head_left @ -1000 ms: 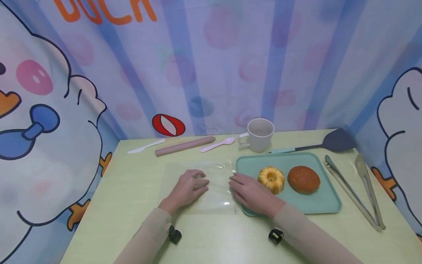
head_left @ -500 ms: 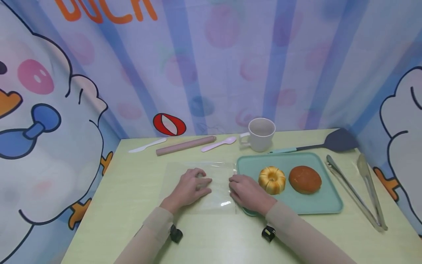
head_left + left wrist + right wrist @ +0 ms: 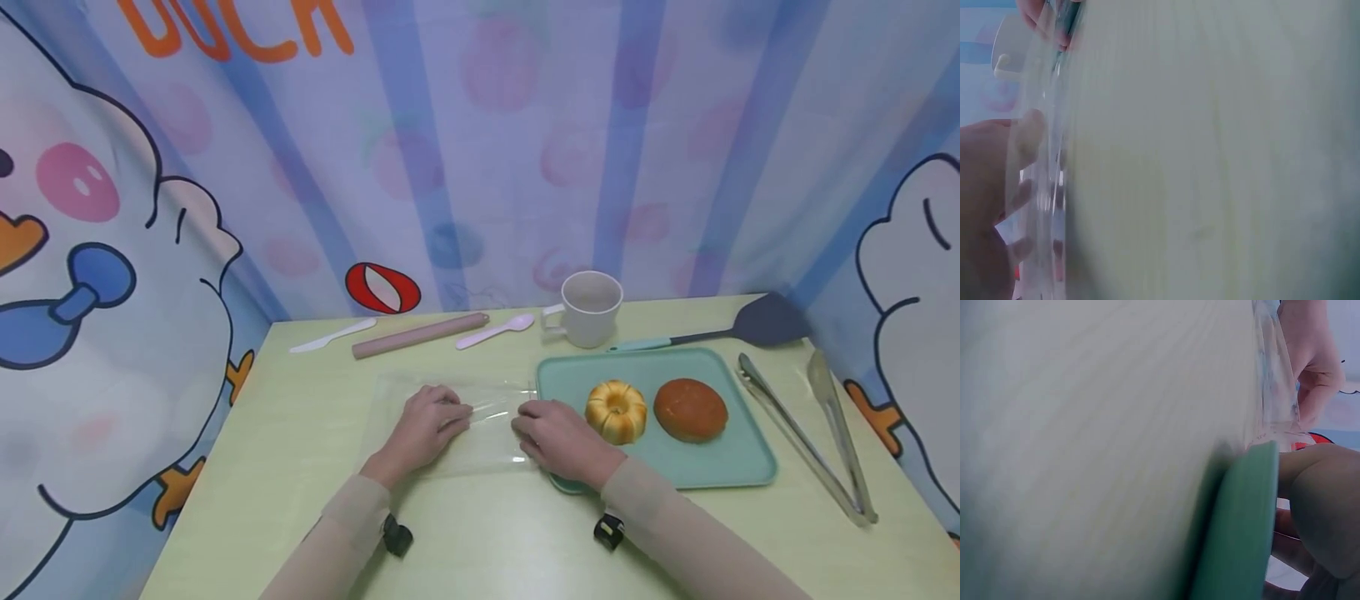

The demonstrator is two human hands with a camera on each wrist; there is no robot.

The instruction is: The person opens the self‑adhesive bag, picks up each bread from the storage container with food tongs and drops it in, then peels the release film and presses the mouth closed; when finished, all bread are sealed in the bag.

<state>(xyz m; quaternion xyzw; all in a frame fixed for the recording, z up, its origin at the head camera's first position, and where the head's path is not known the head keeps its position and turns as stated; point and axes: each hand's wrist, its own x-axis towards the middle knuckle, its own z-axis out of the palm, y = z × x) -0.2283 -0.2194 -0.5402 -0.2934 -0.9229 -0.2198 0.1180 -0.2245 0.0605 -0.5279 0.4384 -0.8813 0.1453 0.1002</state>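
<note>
A clear plastic bag (image 3: 491, 450) lies in front of me, creased between my hands, its near edge raised off the table in the left wrist view. My left hand (image 3: 429, 429) pinches the film at the middle of the bag, thumb and fingers together; the thumb (image 3: 1030, 134) shows through the plastic. With its fingers curled, my right hand (image 3: 566, 442) pinches the bag's right edge, above the left rim of the green tray (image 3: 720, 467). On that tray sit a ring-shaped fluted bread (image 3: 617, 412) and a round brown bun (image 3: 691, 409).
Along the back lie a white knife (image 3: 332, 336), a mauve rod (image 3: 420, 335) and a pink spoon (image 3: 495, 331). A mug (image 3: 591, 310) stands beside a dark spatula (image 3: 768, 321). Metal tongs (image 3: 813, 450) lie right of the tray. A printed curtain (image 3: 510, 167) closes off the back.
My right hand has shifted slightly left and its fingers have curled onto the bag's edge. The left fingers have drawn together on the film; the bag has creased and its near edge lifted.
</note>
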